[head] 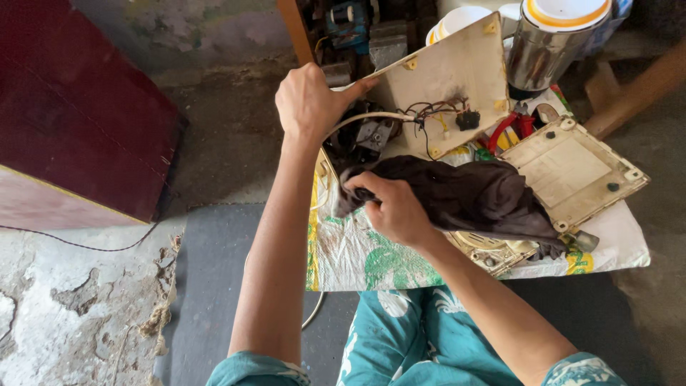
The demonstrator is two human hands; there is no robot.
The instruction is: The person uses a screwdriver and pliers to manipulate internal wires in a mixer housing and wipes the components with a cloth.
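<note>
Below, a grey mat (214,286) is spread over the cracked floor, and a dark red cabinet (78,121) is seen at the far left. Nearer the middle, a white woven sack (357,257) with green print is laid out as a work surface. On it, a cream panel (443,78) with loose wires is propped up at the far side, and a second cream panel (572,171) is laid flat to the right. A steel canister (543,50) is stood beyond them. A dark cloth (471,193) is draped between the panels. The cloth's left end is gripped in the clenched right hand (393,211). The propped panel's left edge is pinched by the left hand (311,104), fingers curled, thumb extended along the edge.
</note>
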